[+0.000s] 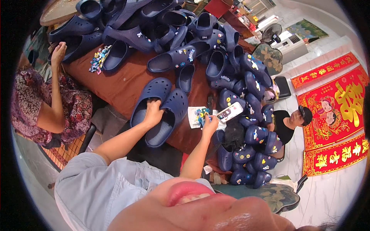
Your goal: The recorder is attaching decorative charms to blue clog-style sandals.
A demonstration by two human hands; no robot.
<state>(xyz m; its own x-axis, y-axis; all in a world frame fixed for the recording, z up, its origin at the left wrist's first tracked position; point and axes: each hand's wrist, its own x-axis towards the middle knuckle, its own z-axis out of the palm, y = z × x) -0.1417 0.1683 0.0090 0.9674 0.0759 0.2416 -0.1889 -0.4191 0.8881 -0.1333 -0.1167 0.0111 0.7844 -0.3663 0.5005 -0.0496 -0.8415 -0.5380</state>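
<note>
**Resting in a navy clog (156, 87), the left hand (154, 114) lay apart from a right hand (210, 125) among the charms (201, 113)**

The left hand's fingers were bent into the clog's foot opening, their tips hidden; how firmly they gripped could not be told. This clog and a second navy clog (177, 101) lay side by side, toes pointing away from the wearer, at the near edge of a table draped in a brown cloth (94, 82). The right hand's fingers were drawn together over the small colourful charms on a white sheet (192, 122); whether they pinched one could not be told. A smartphone (231, 112) with a lit screen stood just beside that hand.

More navy clogs (131, 37) were heaped along the far side, and charm-studded clogs (256, 134) crowded the right. Another charm cluster (100, 59) sat at the left, near a seated person in a patterned dress (73, 109). A person in a black top (282, 124) was at the right.
</note>
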